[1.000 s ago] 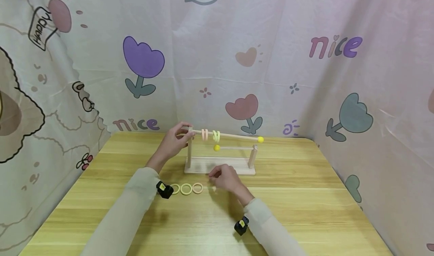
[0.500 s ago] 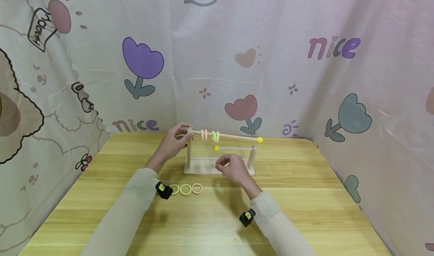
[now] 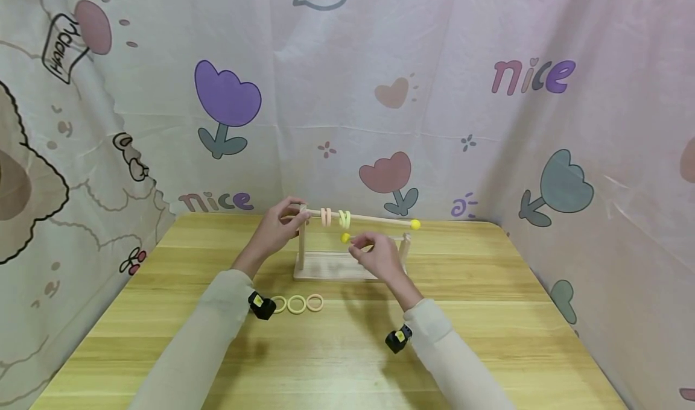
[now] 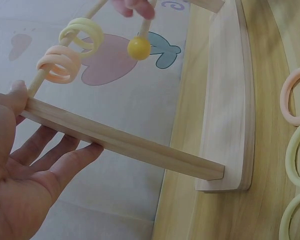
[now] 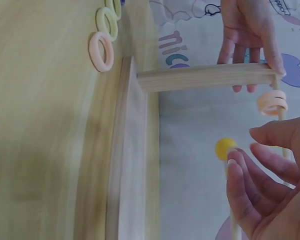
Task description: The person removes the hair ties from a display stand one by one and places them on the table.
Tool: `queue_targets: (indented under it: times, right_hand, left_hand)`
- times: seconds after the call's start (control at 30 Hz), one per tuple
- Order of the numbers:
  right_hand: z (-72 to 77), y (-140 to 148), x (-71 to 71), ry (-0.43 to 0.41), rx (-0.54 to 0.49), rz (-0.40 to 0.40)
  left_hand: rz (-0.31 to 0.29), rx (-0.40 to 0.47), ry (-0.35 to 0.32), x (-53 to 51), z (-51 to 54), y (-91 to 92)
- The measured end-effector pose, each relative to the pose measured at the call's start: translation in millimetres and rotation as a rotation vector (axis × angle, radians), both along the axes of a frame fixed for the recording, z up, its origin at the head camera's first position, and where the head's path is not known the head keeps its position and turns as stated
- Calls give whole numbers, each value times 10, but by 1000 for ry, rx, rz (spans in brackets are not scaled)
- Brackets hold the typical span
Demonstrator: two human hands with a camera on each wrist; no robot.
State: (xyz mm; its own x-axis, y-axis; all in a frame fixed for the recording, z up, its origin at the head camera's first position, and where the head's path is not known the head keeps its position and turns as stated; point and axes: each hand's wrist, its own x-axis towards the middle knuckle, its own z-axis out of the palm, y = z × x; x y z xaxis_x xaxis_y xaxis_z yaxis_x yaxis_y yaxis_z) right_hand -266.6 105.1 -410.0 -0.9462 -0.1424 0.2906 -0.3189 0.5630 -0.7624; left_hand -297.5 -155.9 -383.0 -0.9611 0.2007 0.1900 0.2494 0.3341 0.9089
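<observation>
In the head view my left hand (image 3: 276,230) grips the top of the left post (image 3: 302,241) of a wooden stand. The thumb lies at the post's top end and the fingers are behind it. From this post runs an upper rod (image 3: 374,219) carrying peach rings (image 3: 326,217) and pale yellow-green rings (image 3: 344,219). My right hand (image 3: 380,256) is at the lower rod (image 5: 234,220), next to its yellow ball (image 5: 225,148). Its fingers are bent loosely, thumb and fingertips apart, and I see no ring between them. Whether the fingertips touch the rod is unclear.
A peach ring (image 3: 315,302) and a yellow-green ring (image 3: 297,304) lie flat before the stand's base (image 3: 326,266), with another ring (image 3: 279,304) partly behind the left wrist camera (image 3: 262,305). A patterned cloth (image 3: 304,96) hangs behind the wooden table (image 3: 461,313).
My right hand has risen from the table in front of the base to the lower rod, moving slightly right. Its thumb and fingers have spread apart. My left hand stays on the post.
</observation>
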Motion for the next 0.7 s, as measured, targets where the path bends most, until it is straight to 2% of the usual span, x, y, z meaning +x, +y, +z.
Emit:
queue_targets:
  times: [0.23, 0.7]
  right_hand:
    - [74, -11, -21, 61, -42, -62]
    - [140, -88, -62, 94, -110, -126]
  left_hand:
    - [3, -1, 1, -11, -10, -1]
    - [1, 15, 1, -24, -11, -1]
